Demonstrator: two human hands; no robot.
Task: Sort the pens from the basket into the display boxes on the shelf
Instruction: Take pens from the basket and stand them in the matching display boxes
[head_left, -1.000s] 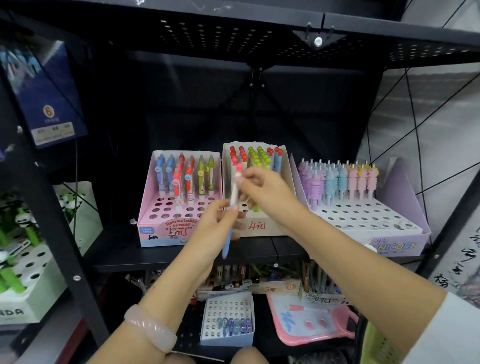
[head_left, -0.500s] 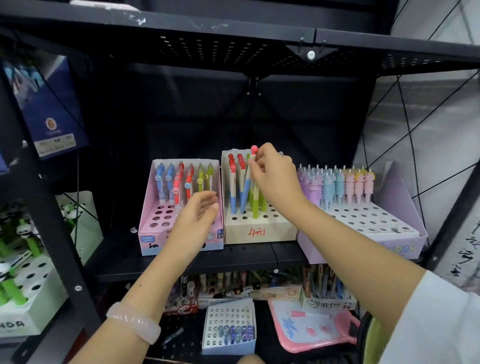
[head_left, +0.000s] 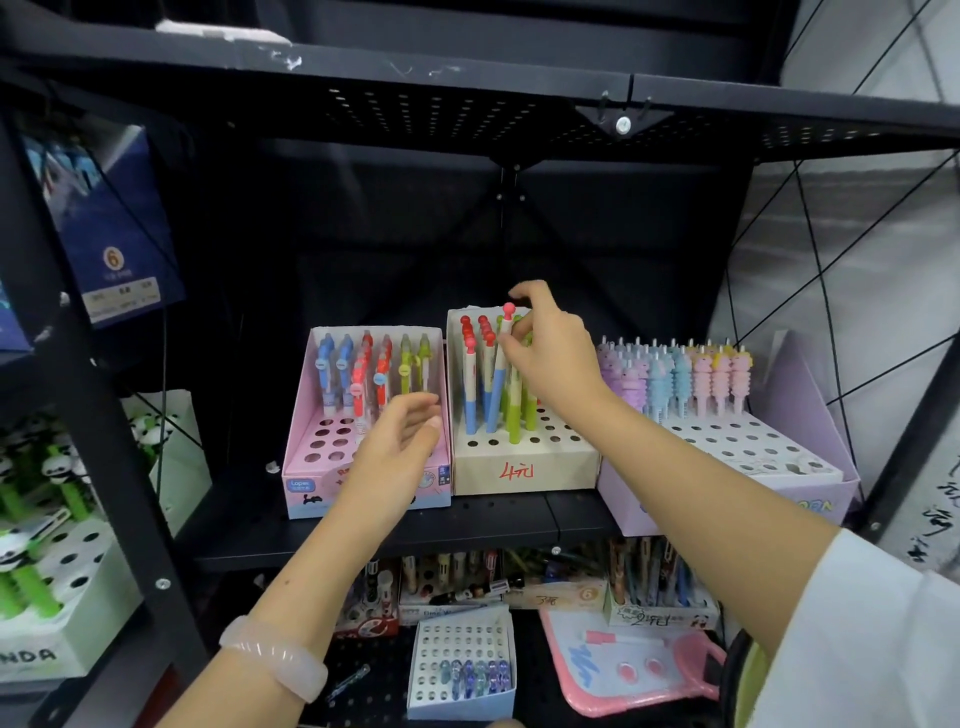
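Three display boxes stand on the black shelf (head_left: 498, 525). The pink box (head_left: 304, 457) on the left holds blue, red and green pens. The beige box (head_left: 522, 470) in the middle holds red-capped and green pens. The lilac unicorn box (head_left: 789, 415) on the right holds pastel pens. My right hand (head_left: 550, 348) pinches a blue-and-white pen (head_left: 497, 384) with a red ball top, which stands in a hole of the beige box. My left hand (head_left: 400, 457) hovers with fingers apart and empty in front of the pink box. The basket is not in view.
A panda pen box (head_left: 67, 597) with green pens stands on the left rack behind a black post (head_left: 104, 415). Below the shelf lie a small white holed box (head_left: 462, 670), a pink board (head_left: 623, 670) and more pen boxes. An upper shelf (head_left: 467, 83) overhangs.
My right hand took the pen out of my left hand, carried it up and back, and set it down into the beige box. My left hand, now empty, drifted toward the pink box.
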